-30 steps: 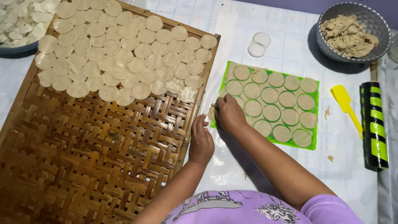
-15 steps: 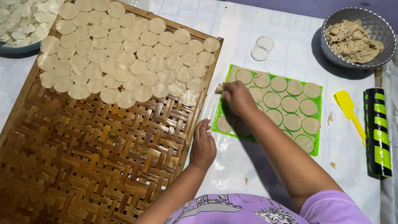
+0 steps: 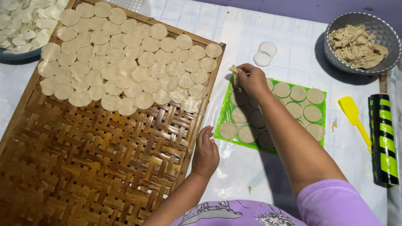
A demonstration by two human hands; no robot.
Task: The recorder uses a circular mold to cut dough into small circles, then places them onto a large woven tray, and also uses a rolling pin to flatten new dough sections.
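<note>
1. The right hand (image 3: 251, 79) is over the far-left corner of the green mat (image 3: 228, 117). Its fingers are pinched closed on a thin strip of dough (image 3: 234, 74), which hangs at the mat's far edge.
2. The left hand (image 3: 205, 152) rests flat with the fingers relaxed, not gripping anything. It touches the right edge of the woven bamboo tray (image 3: 96, 167), near the left edge of the green mat.
3. The green mat lies on the white covering of the bench (image 3: 293, 50), to the right of the tray. On it lie round dough discs (image 3: 297, 94) in rows; the right forearm hides some of them.
4. The far half of the bamboo tray is covered with many pale dough rounds (image 3: 125, 58), which overlap each other. The near half of the tray is bare weave.
5. A small clear round cutter (image 3: 265, 54) stands on the bench just beyond the mat's far edge.
6. A grey bowl (image 3: 335, 54) with dough scraps (image 3: 356, 44) stands at the far-right corner of the bench.
7. A yellow spatula (image 3: 353, 113) lies to the right of the mat, and beside it, along the right edge, lies a black and green striped roller (image 3: 383, 138).
8. A dish of white pieces (image 3: 21, 25) stands at the far-left corner, partly out of view.
</note>
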